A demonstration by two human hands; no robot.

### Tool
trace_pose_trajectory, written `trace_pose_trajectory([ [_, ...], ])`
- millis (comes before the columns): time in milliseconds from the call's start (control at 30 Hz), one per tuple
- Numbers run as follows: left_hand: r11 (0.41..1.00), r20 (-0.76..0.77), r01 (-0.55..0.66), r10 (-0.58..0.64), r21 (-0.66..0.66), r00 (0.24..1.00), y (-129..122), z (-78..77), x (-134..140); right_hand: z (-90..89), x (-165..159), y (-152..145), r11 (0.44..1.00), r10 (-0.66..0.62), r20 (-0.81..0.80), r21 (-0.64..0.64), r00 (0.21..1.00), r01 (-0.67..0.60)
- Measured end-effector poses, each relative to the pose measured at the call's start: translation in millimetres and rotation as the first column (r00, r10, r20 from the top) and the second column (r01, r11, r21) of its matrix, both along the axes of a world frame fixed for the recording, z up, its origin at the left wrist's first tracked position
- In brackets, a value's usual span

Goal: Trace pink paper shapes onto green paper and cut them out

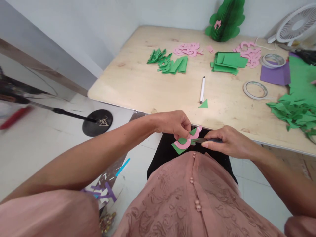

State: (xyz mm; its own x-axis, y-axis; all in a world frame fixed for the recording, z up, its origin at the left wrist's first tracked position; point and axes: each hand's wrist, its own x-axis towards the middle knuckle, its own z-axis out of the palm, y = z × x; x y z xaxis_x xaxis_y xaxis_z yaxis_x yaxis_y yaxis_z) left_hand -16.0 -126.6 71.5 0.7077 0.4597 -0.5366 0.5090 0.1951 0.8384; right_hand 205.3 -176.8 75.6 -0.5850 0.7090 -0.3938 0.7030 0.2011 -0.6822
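My left hand (pixel 176 125) pinches a pink curved paper cutout (pixel 186 144) together with a green paper piece (pixel 179 148) just in front of the table's near edge. The pink shape lies against the green paper, and green shows through its gaps and past its edge. In my right hand (pixel 228 141) is a pair of scissors (pixel 198 140), its metal blades pointing left and meeting the paper. Fingers cover most of the dark handles. Both hands are above my lap, close together.
On the wooden table (pixel 138 82) lie a white marker (pixel 202 89), a green scrap (pixel 203 104), green strips (pixel 229 61), pink cutouts (pixel 189 49) and tape rolls (pixel 255 90). Green scraps (pixel 293 110) pile at right. A paper tree (pixel 225 21) and fan (pixel 296 24) stand behind.
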Motion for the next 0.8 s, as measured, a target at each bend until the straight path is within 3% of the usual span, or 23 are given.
trace_pose_trajectory([
  [800,1.000,0.030,-0.029,0.029,-0.012,0.999,-1,-0.3,1,-11.6,3,-1,0.999,-0.033,-0.047,0.006,0.998,0.033],
])
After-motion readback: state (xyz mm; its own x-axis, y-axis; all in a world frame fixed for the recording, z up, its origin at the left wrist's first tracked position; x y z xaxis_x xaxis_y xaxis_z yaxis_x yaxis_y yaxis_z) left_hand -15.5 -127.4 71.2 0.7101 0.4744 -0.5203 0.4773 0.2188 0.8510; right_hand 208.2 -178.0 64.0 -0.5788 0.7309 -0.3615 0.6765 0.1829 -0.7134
